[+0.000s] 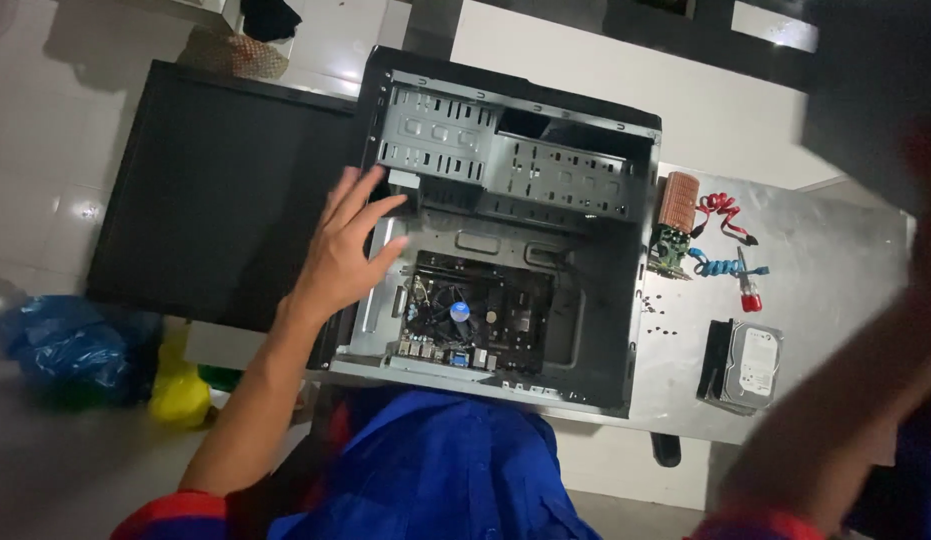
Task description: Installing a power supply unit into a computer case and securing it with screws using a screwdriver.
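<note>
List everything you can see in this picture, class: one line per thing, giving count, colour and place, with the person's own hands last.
Case: 1, black and grey, open, lying on the table's middle.
Motherboard: 1, dark with a blue-centred fan, inside the case.
Side panel: 1, black, left of the case.
Table: 1, grey, under the case.
Hard drive: 1, silver and black, table's right side.
Cables: 2, red and blue, coiled right of the case.
Card: 1, green with a copper heatsink, beside the cables.
Bags: several, blue and yellow, on the floor at left.
Left hand: open, at the case's left edge.
Right hand: blurred, raised at far right.
</note>
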